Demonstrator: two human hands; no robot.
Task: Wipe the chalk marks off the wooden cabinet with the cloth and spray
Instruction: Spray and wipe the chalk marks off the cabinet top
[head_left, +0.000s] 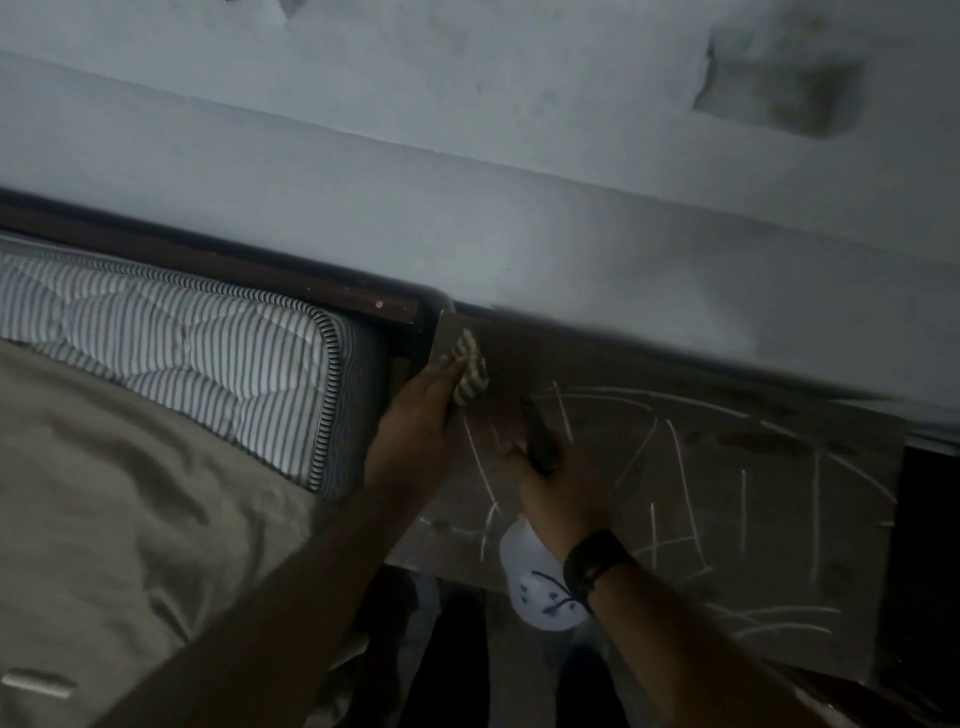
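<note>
The wooden cabinet top (779, 525) is dark brown and covered with white chalk lines (680, 483) across its middle and right. My left hand (426, 415) presses a striped green-and-white cloth (470, 371) onto the cabinet's far left corner, where no chalk shows. My right hand (561, 493), with a black watch on the wrist, grips a spray bottle (540, 587) by its dark trigger head; the white bottle body hangs below the hand over the cabinet's near edge.
A bed lies to the left: a striped mattress (182, 332) in a dark wooden frame (291, 280), with a beige sheet (130, 519) over it. A pale wall (519, 156) rises right behind the cabinet. The floor shows below, between bed and cabinet.
</note>
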